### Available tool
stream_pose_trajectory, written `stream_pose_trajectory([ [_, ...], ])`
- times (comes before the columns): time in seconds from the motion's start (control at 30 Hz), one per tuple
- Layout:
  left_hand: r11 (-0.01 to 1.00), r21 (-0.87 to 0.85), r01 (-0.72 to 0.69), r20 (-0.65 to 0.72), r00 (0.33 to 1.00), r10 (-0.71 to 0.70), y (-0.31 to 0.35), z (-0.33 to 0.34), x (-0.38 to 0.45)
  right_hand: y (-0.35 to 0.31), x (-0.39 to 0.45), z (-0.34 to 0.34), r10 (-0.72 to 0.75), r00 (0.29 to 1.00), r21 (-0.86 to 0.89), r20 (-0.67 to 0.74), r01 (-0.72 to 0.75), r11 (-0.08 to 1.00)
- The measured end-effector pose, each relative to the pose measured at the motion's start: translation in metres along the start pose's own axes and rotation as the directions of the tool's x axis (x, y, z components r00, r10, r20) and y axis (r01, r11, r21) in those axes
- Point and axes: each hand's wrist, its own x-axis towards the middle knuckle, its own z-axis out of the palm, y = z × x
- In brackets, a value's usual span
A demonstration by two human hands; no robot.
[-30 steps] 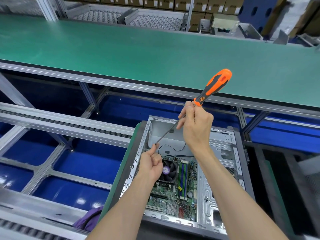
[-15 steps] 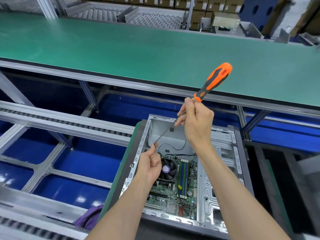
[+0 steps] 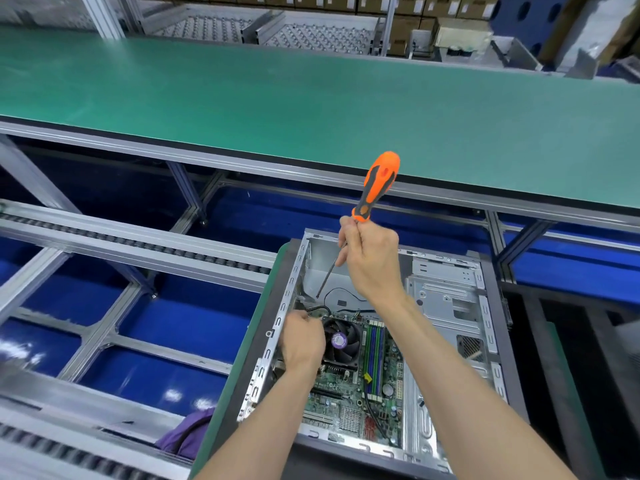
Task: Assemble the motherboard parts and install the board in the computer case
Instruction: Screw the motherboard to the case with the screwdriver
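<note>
An open grey computer case (image 3: 446, 292) lies on its side below me, with the green motherboard (image 3: 349, 393) inside it. A black CPU fan (image 3: 341, 341) with a purple centre sits on the board. My right hand (image 3: 372, 258) grips the shaft of a long screwdriver (image 3: 377, 183) just under its orange and black handle; the tip hangs free above the case floor near the far left corner. My left hand (image 3: 303, 341) is curled at the board's far left corner beside the fan. What its fingers pinch is hidden.
A long green bench top (image 3: 311, 98) runs across behind the case. Aluminium roller rails (image 3: 138, 244) and blue floor lie to the left. A purple cloth (image 3: 187, 434) lies at the case's near left. Cardboard boxes (image 3: 408, 26) line the far racks.
My left hand let go of the screwdriver tip and dropped to the board's far left corner. The screwdriver swung more upright, its tip now pointing into the case.
</note>
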Motion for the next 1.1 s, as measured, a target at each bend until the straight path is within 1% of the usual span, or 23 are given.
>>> stream_pose_trajectory([
  [0.07, 0.990, 0.133, -0.039, -0.008, 0.999, 0.040, -0.003, 0.000, 0.004, 0.005, -0.004, 0.008, -0.009, 0.999, -0.010, 0.040, 0.009, 1.000],
  [0.1, 0.987, 0.160, -0.027, -0.014, 0.999, 0.030, -0.004, 0.000, 0.005, 0.008, -0.005, 0.011, -0.012, 0.999, -0.012, 0.053, 0.013, 1.000],
  [0.2, 0.986, 0.165, 0.020, 0.006, 1.000, -0.021, -0.007, 0.002, 0.011, 0.013, -0.008, 0.019, -0.017, 0.996, -0.028, 0.087, 0.019, 0.999],
  [0.37, 0.979, 0.198, 0.038, 0.009, 0.999, -0.041, -0.006, 0.005, 0.015, 0.022, -0.011, 0.026, 0.004, 0.993, -0.071, 0.119, 0.005, 0.997],
  [0.53, 0.976, 0.212, 0.045, 0.056, 0.997, -0.058, -0.004, 0.005, 0.017, 0.026, -0.013, 0.030, 0.011, 0.991, -0.065, 0.134, -0.003, 0.998],
  [0.73, 0.980, 0.191, 0.063, 0.010, 0.998, -0.067, -0.005, 0.007, 0.016, 0.031, -0.016, 0.037, 0.041, 0.988, -0.077, 0.149, -0.030, 0.997],
  [0.97, 0.976, 0.203, 0.080, 0.007, 0.996, -0.083, -0.001, 0.007, 0.014, 0.031, -0.018, 0.040, -0.001, 0.982, -0.099, 0.190, 0.021, 0.995],
  [1.03, 0.974, 0.216, 0.066, 0.018, 0.997, -0.072, 0.002, 0.005, 0.012, 0.029, -0.017, 0.041, -0.002, 0.980, -0.105, 0.197, 0.023, 0.994],
  [1.1, 0.966, 0.258, -0.003, 0.032, 0.999, -0.005, 0.005, 0.003, 0.007, 0.028, -0.016, 0.043, -0.001, 0.978, -0.121, 0.209, 0.027, 0.992],
])
